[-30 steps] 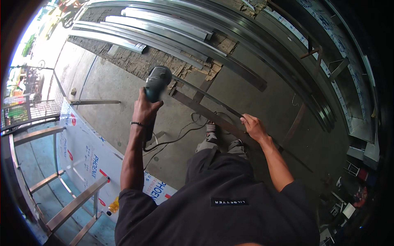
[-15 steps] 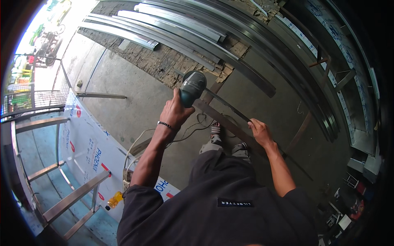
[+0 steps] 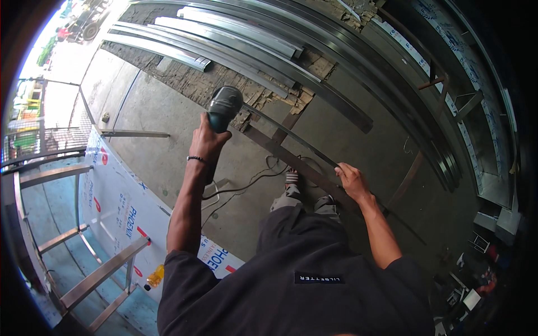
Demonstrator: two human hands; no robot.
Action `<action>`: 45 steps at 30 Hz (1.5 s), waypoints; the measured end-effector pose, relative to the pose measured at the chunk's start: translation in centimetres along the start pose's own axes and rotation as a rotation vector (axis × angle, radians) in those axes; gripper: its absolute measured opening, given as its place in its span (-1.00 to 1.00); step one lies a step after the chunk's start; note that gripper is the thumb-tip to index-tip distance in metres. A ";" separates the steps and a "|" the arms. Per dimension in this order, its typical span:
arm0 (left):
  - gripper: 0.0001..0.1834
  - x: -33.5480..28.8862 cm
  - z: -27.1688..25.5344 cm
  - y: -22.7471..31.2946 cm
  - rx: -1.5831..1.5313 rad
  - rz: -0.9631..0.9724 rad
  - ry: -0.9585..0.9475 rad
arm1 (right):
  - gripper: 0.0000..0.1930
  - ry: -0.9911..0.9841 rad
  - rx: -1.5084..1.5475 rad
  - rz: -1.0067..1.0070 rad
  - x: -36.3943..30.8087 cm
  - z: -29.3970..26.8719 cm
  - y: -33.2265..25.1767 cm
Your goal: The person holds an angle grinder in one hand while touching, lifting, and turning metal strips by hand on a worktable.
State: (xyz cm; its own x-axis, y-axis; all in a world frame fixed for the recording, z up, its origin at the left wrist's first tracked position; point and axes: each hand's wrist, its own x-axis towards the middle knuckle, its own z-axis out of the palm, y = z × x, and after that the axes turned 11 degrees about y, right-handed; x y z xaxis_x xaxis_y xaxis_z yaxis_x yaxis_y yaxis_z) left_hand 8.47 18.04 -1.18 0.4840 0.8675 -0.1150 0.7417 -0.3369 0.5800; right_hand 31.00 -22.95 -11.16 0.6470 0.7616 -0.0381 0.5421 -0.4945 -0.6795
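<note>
My left hand (image 3: 208, 137) is closed around the teal and dark body of an angle grinder (image 3: 225, 107). The grinder's rounded head sits over the far-left end of a long, thin metal bar (image 3: 292, 133) and hides part of it. Farther along that bar, on the right, the fingers of my right hand (image 3: 353, 182) are closed on it. Running close beside the thin bar, on my side, is a wider dark metal beam (image 3: 302, 168). A dark power cord (image 3: 241, 189) loops across the floor below the grinder.
Long shiny metal profiles (image 3: 241, 47) lie on worn boards (image 3: 185, 78) ahead. To the left stands a metal frame (image 3: 106, 271) beside a film-covered sheet (image 3: 120, 196) and a yellow bottle (image 3: 156, 276). My feet (image 3: 292, 178) are close to the dark beam. Clutter (image 3: 468, 291) sits at the lower right.
My left hand and the grinder have moved left and slightly farther away, along the thin bar, uncovering more of it. My right hand has stayed almost in place on the bar.
</note>
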 end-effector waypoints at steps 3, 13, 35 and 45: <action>-0.29 1.8 -1.2 -1.2 0.036 -0.027 0.034 | -0.75 -0.016 0.011 0.000 0.1 -0.1 -0.3; -0.32 0.0 -2.0 -0.1 0.003 -0.055 0.047 | -0.74 -0.028 0.009 -0.008 0.1 -0.1 0.1; -0.32 -2.3 1.1 1.1 -0.045 0.022 -0.034 | -0.70 -0.027 -0.014 0.027 0.0 -0.3 -0.5; -0.28 1.6 -0.7 -0.2 0.012 -0.033 0.021 | -0.72 -0.035 0.008 0.002 0.1 -0.1 -0.3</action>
State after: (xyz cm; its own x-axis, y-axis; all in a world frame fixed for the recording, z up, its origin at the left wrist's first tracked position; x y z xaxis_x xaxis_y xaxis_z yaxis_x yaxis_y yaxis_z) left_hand 8.79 19.78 -0.96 0.4500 0.8853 -0.1170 0.7623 -0.3126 0.5667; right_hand 30.92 -22.76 -10.87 0.6290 0.7747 -0.0647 0.5362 -0.4926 -0.6854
